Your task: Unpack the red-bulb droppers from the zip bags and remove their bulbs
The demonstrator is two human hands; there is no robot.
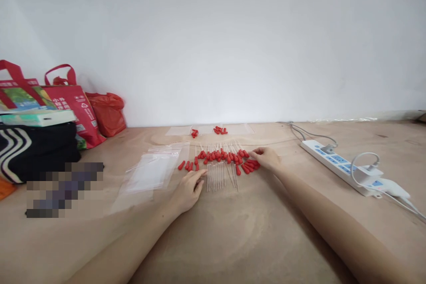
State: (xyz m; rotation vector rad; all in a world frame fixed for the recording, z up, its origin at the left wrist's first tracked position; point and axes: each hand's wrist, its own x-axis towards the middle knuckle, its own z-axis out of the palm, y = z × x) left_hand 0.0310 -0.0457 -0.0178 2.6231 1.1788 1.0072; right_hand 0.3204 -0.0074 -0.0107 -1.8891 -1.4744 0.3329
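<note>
A row of clear glass droppers with red rubber bulbs (221,159) lies on the tan table (233,230), in front of me. My left hand (188,188) rests flat at the row's left end, fingers stretched out toward the glass tubes. My right hand (266,157) is at the row's right end with fingers curled over several loose red bulbs (249,166). More loose red bulbs (188,165) lie just left of the row. Whether the right fingers hold a bulb is hidden.
Clear plastic zip bags (153,171) lie left of the droppers. More red bulbs (219,130) sit on a plastic sheet by the wall. A white power strip (339,164) with cables is at right. Red shopping bags (80,106) and a black striped bag (33,151) stand at left.
</note>
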